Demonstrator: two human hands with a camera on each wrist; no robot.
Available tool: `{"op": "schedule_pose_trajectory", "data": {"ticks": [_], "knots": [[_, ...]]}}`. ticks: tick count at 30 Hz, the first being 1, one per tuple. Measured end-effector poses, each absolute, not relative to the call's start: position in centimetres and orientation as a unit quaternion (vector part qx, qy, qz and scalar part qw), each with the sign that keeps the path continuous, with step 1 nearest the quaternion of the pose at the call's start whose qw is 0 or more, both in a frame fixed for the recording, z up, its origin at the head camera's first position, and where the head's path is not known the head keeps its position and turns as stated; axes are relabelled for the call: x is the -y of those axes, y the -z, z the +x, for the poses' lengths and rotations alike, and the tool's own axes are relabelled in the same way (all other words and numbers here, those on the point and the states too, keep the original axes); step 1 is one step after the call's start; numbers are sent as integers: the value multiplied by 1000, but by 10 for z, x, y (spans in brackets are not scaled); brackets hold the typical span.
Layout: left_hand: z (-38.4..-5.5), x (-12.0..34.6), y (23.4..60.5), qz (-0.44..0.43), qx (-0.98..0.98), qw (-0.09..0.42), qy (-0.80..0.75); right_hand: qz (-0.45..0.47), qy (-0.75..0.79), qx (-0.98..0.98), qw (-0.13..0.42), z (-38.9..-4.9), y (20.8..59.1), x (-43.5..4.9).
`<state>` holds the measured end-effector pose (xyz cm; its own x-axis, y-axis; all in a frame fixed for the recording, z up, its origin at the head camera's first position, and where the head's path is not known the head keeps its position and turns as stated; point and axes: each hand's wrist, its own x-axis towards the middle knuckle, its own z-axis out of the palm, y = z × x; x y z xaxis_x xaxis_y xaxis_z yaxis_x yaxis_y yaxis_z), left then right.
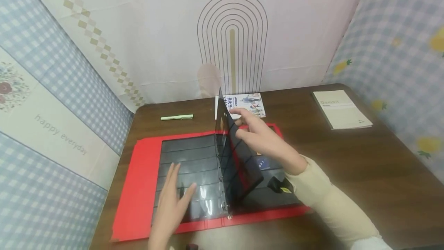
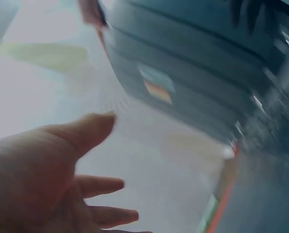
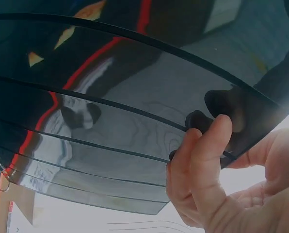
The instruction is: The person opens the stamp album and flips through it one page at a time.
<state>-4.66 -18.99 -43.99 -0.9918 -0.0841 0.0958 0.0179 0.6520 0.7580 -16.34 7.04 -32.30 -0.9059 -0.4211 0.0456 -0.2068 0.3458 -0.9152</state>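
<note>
A red ring binder (image 1: 133,188) lies spread on the table with black pocket pages inside. One pocket page (image 1: 243,169) stands nearly upright at the rings, and my right hand (image 1: 260,136) pinches its outer edge. In the right wrist view the fingers (image 3: 210,160) lie over the glossy face of that page, the thumb behind it. My left hand (image 1: 171,203) hovers over the flat left page (image 1: 187,153), fingers spread and holding nothing. On the right side, partly hidden by the raised page, a blue card (image 1: 262,163) shows in a pocket.
Behind the binder lie a light green pen (image 1: 177,117) and an illustrated booklet (image 1: 251,101), partly covered by the raised page. A cream notebook (image 1: 341,109) rests at the back right of the brown table (image 1: 364,173). Patterned cloth walls enclose the back and sides.
</note>
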Motion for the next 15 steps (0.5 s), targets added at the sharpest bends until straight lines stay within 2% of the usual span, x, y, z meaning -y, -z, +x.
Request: {"op": "schedule_pose_trajectory", "data": {"ticks": [8,15], "knots": [[-65,168,408,-33,837,126,531,-215,512,-829,69,-166,325,-63],[-72,155,388,-76,819,111,558,-221,517,-824,70,-164,324,-54]]}}
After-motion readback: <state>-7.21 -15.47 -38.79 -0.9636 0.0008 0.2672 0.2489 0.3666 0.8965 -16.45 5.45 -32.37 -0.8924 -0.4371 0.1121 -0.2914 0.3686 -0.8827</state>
